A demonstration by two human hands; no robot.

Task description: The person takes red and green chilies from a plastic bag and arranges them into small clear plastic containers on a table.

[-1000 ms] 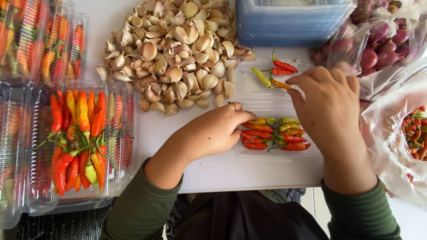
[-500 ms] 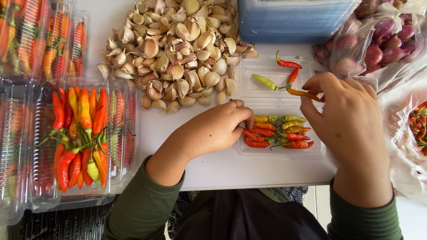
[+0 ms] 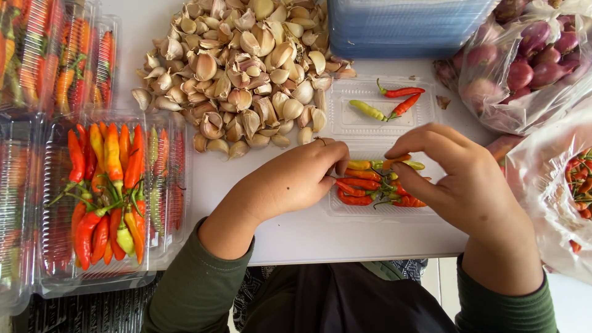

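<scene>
**Small chilies being set in a clear tray**

Head view: left hand rests on the white table, fingers curled together against the small chilies in the clear plastic tray. Right hand pinches an orange chili between thumb and fingertips, just above the row. Garlic cloves lie piled behind.

head-worn camera, looking straight down, close over white table

White tabletop in even, soft light, dark patterned fabric beneath its near edge.
</scene>
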